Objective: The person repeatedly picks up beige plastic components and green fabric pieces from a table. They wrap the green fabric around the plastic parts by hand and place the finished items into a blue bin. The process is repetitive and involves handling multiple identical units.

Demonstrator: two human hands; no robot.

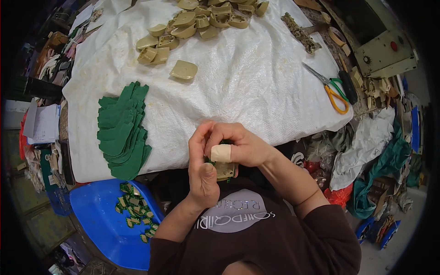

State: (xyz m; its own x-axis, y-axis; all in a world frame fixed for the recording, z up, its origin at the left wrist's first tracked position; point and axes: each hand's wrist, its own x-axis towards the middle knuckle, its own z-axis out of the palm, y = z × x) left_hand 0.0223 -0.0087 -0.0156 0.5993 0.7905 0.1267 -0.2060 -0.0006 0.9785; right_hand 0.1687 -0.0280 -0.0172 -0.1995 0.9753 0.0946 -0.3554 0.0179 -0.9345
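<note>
My left hand (200,176) and my right hand (245,145) come together at the near edge of the white sheet. Between them is a small beige shoe heel (225,172) with green material showing at its sides. Fingers of both hands close round it and hide much of it. A tan wrap (221,153) covers my right thumb. Left of my hands lies an overlapping stack of green cut pieces (123,133), whose material I cannot make out. Farther off, a pile of bare beige heels (197,20) spreads over the sheet, with a single heel (184,70) nearer me.
A blue basin (103,233) at the lower left holds several green-edged beige heels (134,207). Scissors (331,87) with orange and green handles lie at the right, beside a black-handled tool (348,86). A crusty bar (300,33) lies beyond. Crumpled bags (362,151) crowd the right.
</note>
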